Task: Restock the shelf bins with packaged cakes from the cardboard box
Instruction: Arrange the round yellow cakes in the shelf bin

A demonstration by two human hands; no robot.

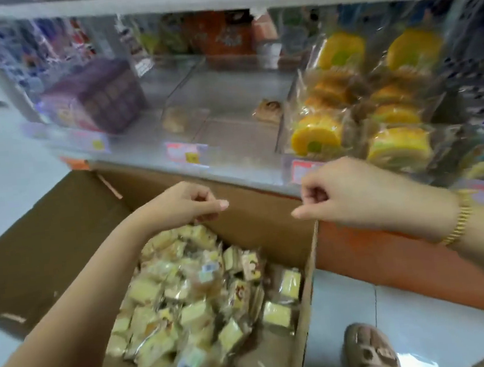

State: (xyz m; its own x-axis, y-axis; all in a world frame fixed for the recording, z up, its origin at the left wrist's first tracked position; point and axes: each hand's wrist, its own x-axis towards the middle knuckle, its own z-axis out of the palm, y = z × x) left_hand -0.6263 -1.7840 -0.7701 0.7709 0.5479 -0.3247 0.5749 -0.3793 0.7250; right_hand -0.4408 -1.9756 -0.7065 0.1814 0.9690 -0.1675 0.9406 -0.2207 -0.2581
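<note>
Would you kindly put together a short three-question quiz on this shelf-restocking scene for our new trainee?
1. True or false: the cardboard box on the floor is empty.
2. Which shelf bin holds the most stock? A) the one at the right with yellow roll cakes; B) the clear one in the middle; C) both hold the same amount.
3. Fill in: the gold bracelet is on the person's ___ wrist.

Key: 1. False, it holds many packaged cakes. 2. A. 3. Right.
</note>
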